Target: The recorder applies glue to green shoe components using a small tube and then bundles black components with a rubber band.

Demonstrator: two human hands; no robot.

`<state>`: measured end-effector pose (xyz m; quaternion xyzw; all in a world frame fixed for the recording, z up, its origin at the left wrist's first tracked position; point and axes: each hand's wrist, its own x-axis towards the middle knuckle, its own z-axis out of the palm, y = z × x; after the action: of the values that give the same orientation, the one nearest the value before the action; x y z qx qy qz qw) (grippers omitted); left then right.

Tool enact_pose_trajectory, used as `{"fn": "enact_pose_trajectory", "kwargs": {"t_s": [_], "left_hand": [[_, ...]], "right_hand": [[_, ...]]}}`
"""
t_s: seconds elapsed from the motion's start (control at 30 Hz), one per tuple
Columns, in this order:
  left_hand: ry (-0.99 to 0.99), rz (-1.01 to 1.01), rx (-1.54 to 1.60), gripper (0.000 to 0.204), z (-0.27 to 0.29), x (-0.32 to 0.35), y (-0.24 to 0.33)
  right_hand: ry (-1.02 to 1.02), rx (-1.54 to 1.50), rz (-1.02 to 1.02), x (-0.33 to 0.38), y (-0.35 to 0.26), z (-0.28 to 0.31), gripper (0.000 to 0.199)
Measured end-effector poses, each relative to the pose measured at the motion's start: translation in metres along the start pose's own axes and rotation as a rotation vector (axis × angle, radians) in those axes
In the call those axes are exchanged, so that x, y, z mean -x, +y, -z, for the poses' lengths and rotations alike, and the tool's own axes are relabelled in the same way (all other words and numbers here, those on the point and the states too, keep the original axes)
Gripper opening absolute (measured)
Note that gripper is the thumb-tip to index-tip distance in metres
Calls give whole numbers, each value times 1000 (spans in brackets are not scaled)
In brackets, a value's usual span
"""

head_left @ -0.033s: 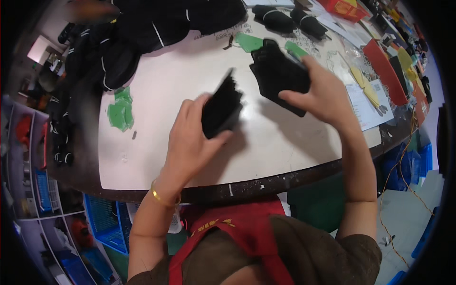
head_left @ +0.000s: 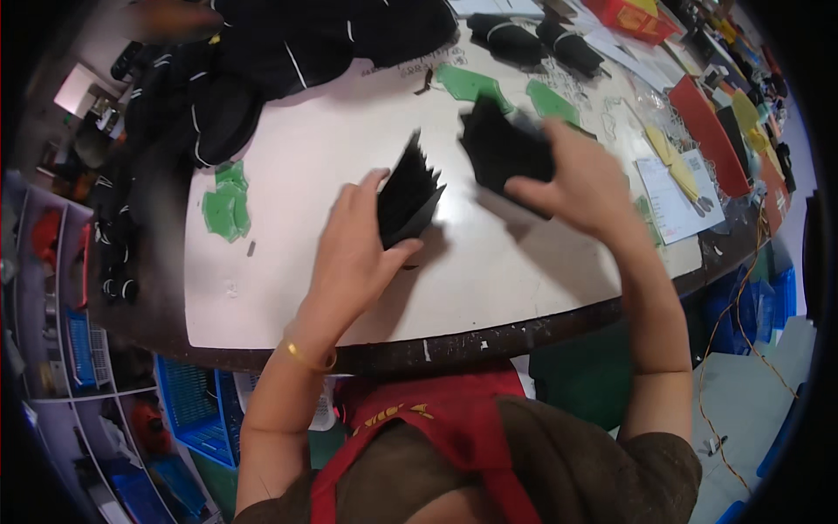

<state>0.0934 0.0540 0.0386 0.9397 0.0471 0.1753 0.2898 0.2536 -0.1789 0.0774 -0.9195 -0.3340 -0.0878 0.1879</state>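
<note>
My left hand [head_left: 349, 240] grips a stack of black cut fabric pieces [head_left: 408, 196] on edge, its layers fanned apart at the top. The thumb lies along the near side. In my right hand [head_left: 583, 183] is another stack of black cut pieces [head_left: 502, 153], tilted and slightly blurred, held between thumb and fingers. A gap of white table [head_left: 305, 279] separates the two stacks. Beyond the right-hand stack lie flat green template pieces [head_left: 471, 85], and one more green template [head_left: 552, 102] is close to the right fingers.
Green templates [head_left: 225, 210] lie at the left of the table. Tied black bundles [head_left: 506, 39] and a large black heap [head_left: 323, 39] are at the back. A printed sheet [head_left: 681, 196], yellow-handled scissors [head_left: 672, 162] and a red tray [head_left: 711, 140] occupy the right. Blue crates [head_left: 196, 410] stand below left.
The right-hand stack has shifted slightly left and down, showing more of the green template behind it. The left-hand stack's layers are more fanned.
</note>
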Motion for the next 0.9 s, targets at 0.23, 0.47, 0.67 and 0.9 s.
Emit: {"fn": "enact_pose_trajectory", "kwargs": {"t_s": [0.23, 0.47, 0.67, 0.9], "left_hand": [[25, 256, -107, 65, -29, -36, -23], [-34, 342, 279, 84, -22, -39, -8], [-64, 244, -234, 119, -32, -36, 17], [-244, 151, -196, 130, -19, -45, 9]], "right_hand": [[-178, 71, -197, -19, -34, -35, 61], [-330, -850, -237, 16, -33, -64, 76], [-464, -1346, -332, 56, -25, -69, 60], [57, -1110, -615, 23, 25, -45, 41]]}}
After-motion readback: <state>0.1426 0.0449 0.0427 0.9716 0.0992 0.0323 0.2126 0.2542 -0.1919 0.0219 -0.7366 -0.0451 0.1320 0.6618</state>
